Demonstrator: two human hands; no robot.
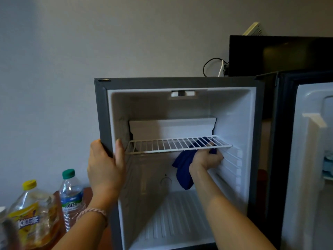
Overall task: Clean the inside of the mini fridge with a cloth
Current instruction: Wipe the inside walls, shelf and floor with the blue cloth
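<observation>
Gripping right hand (207, 159) dangles cloth (182, 170) lengthwise downward

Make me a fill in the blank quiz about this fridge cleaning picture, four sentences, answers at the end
1. The right hand holds a cloth coloured ____.
2. The left hand grips the fridge's ____ front edge.
3. The wire shelf sits just ____ the right hand.
4. The water bottle has a ____ cap.

Answers: blue; left; above; green

A yellow-capped plastic bottle of amber drink (33, 216) is standing near left beside a green-capped clear water bottle (71, 196); a black flat screen (281, 55) is sitting far right, cables (214, 66) trailing beside it.
</observation>
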